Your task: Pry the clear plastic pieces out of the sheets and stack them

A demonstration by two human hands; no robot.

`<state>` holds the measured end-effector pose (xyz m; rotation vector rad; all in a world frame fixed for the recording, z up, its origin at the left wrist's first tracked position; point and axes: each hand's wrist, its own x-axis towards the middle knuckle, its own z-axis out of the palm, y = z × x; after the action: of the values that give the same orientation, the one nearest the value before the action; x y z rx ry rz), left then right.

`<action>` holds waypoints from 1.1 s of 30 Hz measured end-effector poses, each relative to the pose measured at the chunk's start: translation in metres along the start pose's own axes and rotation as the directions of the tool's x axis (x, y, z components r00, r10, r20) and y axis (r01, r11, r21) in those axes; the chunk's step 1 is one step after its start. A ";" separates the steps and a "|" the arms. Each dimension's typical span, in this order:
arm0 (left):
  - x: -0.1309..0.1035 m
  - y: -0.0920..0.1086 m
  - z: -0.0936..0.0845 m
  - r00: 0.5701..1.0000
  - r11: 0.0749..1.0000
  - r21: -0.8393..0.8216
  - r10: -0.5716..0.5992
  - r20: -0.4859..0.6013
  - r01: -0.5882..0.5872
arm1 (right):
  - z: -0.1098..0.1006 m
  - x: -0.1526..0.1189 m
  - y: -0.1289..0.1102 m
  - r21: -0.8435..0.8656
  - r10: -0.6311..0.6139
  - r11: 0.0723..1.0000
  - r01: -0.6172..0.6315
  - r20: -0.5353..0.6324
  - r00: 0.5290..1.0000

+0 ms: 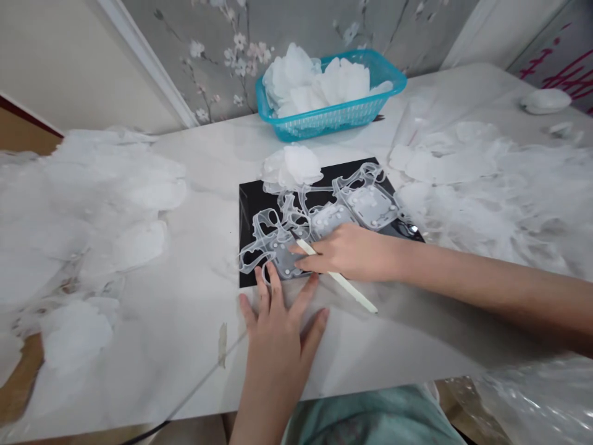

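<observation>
My left hand point(280, 334) lies spread at the front edge of a black sheet point(250, 198), its fingertips touching the looped rim of a translucent plastic piece. My right hand point(345, 252) reaches in from the right, with a slim pale stick-like tool point(349, 288) held between its fingers. The tool's dark pointed tip faces up and left; its exact kind I cannot tell. Fingers of this hand press on the nearest clear plastic piece point(280, 250), which has round bumps and frilly loops. Two similar pieces point(370, 206) lie farther right, one partly behind my hand.
A small stack of white translucent shapes point(296, 165) sits at the sheet's back edge. Behind stands a blue basket point(331, 120) filled with more. Loose translucent pieces are heaped at left point(92, 204) and right point(491, 198). A white computer mouse point(546, 101) lies at the far right.
</observation>
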<state>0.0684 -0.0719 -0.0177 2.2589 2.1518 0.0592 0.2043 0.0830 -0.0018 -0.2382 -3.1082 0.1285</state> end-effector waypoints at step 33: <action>-0.004 -0.030 -0.002 0.860 0.736 -0.538 -0.509 -0.040 0.411 | -0.017 0.032 0.067 0.483 0.615 0.761 -0.433 -0.326 0.718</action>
<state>0.0383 -0.0743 -0.0169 1.4287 2.3502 0.7644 0.1830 0.1557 0.0105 -0.9919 -2.3701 0.5743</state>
